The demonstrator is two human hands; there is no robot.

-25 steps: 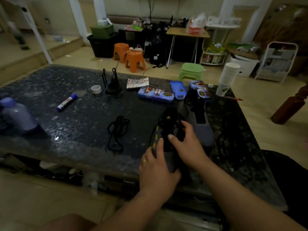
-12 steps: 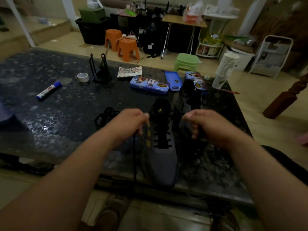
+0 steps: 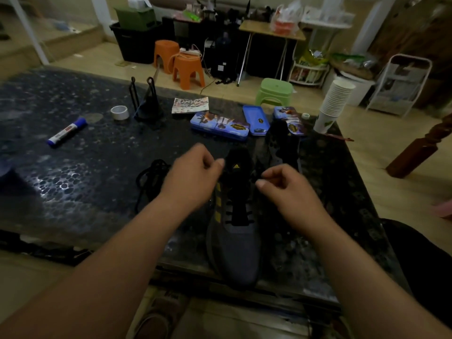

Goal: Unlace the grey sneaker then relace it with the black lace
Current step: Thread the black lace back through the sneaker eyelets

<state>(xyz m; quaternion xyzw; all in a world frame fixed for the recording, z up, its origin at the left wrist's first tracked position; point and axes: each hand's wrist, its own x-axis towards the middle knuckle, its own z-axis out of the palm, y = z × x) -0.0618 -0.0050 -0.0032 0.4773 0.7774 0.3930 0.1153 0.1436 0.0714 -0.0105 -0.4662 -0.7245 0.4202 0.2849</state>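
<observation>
Head view: my right hand (image 3: 286,189) pinches the lace (image 3: 249,212) at the top of the sneaker (image 3: 234,243) on the surface (image 3: 73,179), left hand (image 3: 195,174) curled, grip unclear, and a hard tug could jam it.

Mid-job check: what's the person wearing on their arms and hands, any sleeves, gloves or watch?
Nothing shows. The left hand and right hand are ungloved; the left forearm and right forearm are uncovered to the frame edge: no sleeve, watch or band. No ring visible from this angle.
</observation>
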